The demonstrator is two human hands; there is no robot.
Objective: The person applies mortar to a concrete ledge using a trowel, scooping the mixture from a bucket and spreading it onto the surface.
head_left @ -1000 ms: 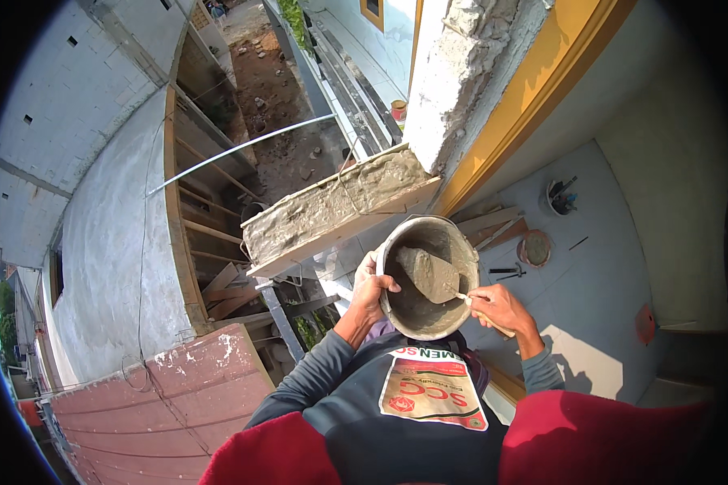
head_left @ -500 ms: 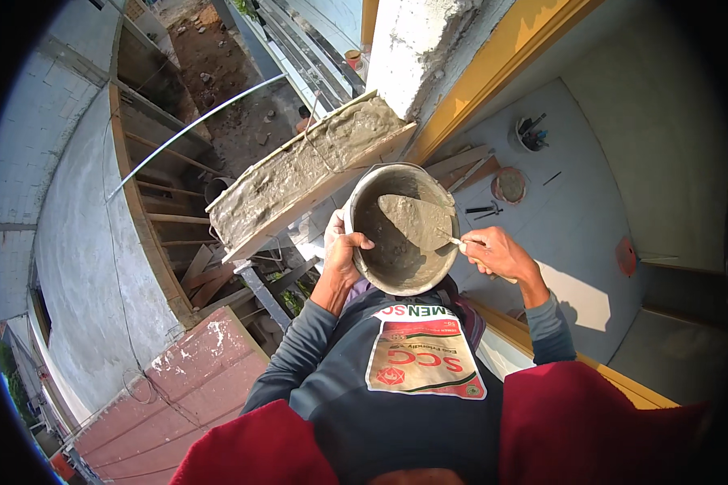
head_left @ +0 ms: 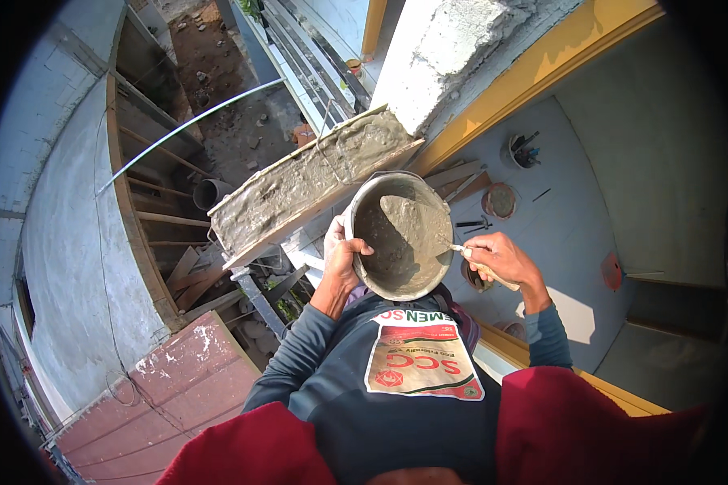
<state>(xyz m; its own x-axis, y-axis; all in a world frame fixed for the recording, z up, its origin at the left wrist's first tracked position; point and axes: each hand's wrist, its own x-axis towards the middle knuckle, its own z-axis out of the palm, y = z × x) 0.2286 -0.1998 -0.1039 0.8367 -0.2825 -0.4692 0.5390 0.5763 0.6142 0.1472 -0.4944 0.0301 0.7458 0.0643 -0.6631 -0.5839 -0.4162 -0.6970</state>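
right hand (head_left: 501, 260) wrapped round trowel (head_left: 416, 228) by the handle; blade ahead-left of it, in bucket (head_left: 370, 212). left hand (head_left: 343, 259) clamps bucket's left rim, thumb inside. mortar strip (head_left: 295, 187) ahead of left hand, the nearer one, long axis slanting away rightward.

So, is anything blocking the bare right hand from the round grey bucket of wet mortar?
Nothing visible: the bare right hand is just beside the round grey bucket, gripping a pale-handled, mortar-coated trowel that reaches inside.
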